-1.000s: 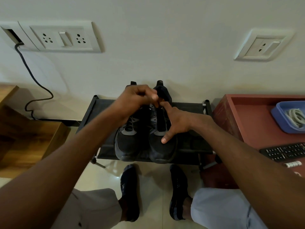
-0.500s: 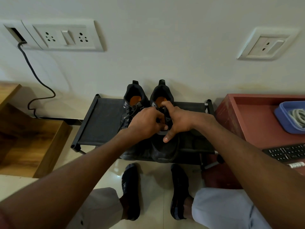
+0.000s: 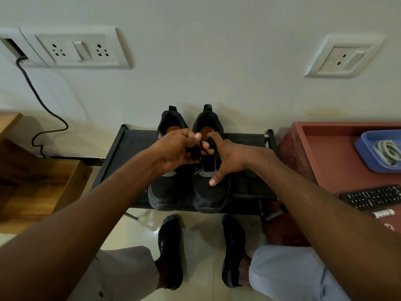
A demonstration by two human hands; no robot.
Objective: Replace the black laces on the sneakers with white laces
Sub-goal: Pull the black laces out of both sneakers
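Your two black sneakers [image 3: 186, 187] stand side by side, toes at 6 o'clock; white laces [image 3: 387, 152] lie coiled at 3 o'clock.

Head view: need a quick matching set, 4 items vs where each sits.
Items:
1. sneakers
2. blue tray
3. remote control
4. black cable

Places:
A. hanging down the wall at left
B. on the black rack
C. on the red table, nearer edge
D. on the red table, far right, holding coiled white laces

Pairs: 1-B, 2-D, 3-C, 4-A
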